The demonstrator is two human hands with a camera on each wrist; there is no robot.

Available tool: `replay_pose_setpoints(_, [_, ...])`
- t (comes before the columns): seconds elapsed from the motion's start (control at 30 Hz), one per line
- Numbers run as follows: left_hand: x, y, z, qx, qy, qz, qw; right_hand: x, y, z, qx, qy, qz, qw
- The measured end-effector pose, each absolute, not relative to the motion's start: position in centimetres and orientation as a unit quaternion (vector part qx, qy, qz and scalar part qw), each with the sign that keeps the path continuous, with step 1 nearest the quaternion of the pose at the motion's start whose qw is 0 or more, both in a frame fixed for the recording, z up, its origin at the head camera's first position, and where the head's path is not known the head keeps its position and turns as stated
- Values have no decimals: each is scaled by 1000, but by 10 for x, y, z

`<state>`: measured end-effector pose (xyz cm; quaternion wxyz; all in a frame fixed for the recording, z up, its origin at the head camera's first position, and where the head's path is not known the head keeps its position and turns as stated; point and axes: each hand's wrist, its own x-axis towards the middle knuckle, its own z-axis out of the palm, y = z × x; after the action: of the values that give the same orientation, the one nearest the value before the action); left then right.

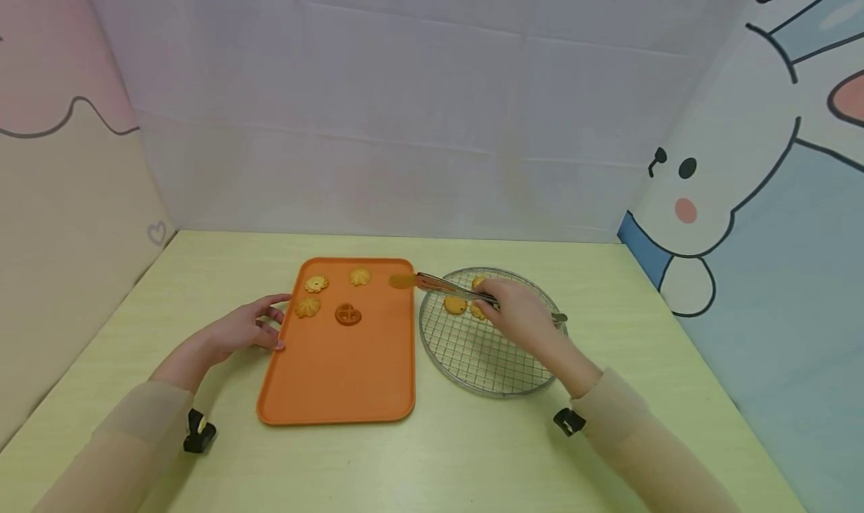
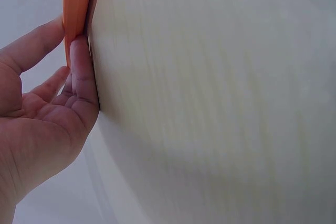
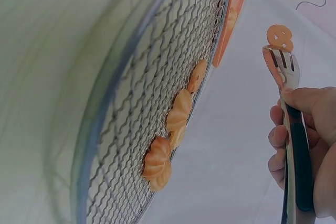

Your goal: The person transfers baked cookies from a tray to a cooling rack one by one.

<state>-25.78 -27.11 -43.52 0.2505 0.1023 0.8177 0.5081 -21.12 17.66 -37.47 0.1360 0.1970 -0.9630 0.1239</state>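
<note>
My right hand [image 1: 516, 314] grips metal food tongs [image 1: 455, 286] with dark handles; one tip is slotted like a fork. Between the tips sits a pretzel-shaped cookie [image 3: 280, 36], above the upper right edge of the orange tray [image 1: 337, 378]. Fingers of my left hand [image 1: 236, 329] touch the tray's left rim; in the left wrist view they meet its side close to the tabletop. Lying on the tray are a flower-shaped cookie [image 1: 316, 283], two ridged cookies [image 1: 360, 276] and a browner round cookie with holes [image 1: 348, 314].
Right of the tray stands a round wire rack [image 1: 486, 363] bearing several cookies [image 1: 455, 305] toward its back, partly hidden by my right hand. White cloth [image 1: 378, 123] backs the pale table [image 1: 472, 453], with printed panels at both sides.
</note>
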Motion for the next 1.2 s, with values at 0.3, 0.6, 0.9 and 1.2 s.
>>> replay_pose_setpoints(0.3, [-258, -272, -435, 97, 821, 505, 250, -196, 207, -380, 180, -965, 114, 150])
replay_pose_setpoints(0.6, [-258, -271, -434, 97, 822, 501, 251, -183, 229, -391, 179, -965, 85, 174])
replay_pose_setpoints(0.9, [-257, -271, -435, 103, 819, 506, 250, -178, 239, -401, 208, -954, 55, 211])
replay_pose_setpoints(1.2, [-257, -271, -434, 101, 817, 509, 250, -179, 242, -409, 239, -938, 35, 249])
